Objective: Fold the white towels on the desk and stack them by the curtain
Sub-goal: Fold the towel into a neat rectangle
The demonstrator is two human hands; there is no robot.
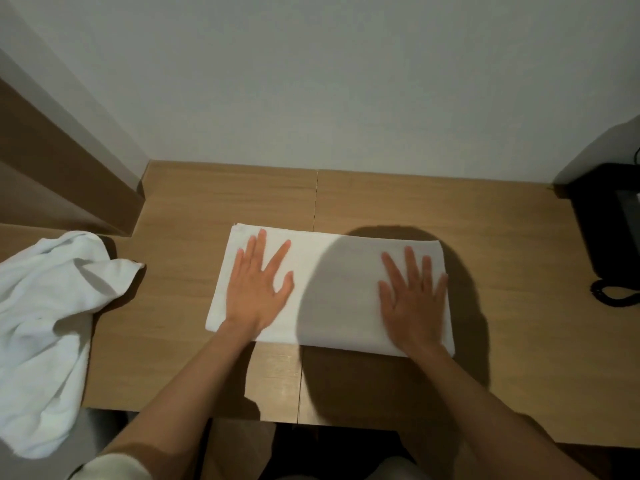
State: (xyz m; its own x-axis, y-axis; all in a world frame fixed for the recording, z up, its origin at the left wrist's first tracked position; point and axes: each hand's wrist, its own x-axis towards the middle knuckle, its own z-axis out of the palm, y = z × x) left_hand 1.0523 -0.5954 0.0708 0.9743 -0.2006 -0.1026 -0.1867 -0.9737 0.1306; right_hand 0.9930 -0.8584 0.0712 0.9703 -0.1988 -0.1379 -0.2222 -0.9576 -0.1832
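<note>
Light wood tabletop (381, 202) pushed up against a plain pale wall (311, 81), with a seam running front to back near the middle. A black phone (609, 230) sits at the right edge toward the back corner (its coiled cord (613, 294) curls out in front of it). The folded towel (332, 292) lies flat around the middle of the tabletop. The crumpled towel (48, 323) is bunched at the left edge, partly hanging off the front. The left hand (256, 289) is palm-down on the folded towel's left half, the right hand (414, 303) palm-down on its right half (a bit blurry). Fingers straight and spread, so neither grip is closed around anything, just flat on the cloth.
</note>
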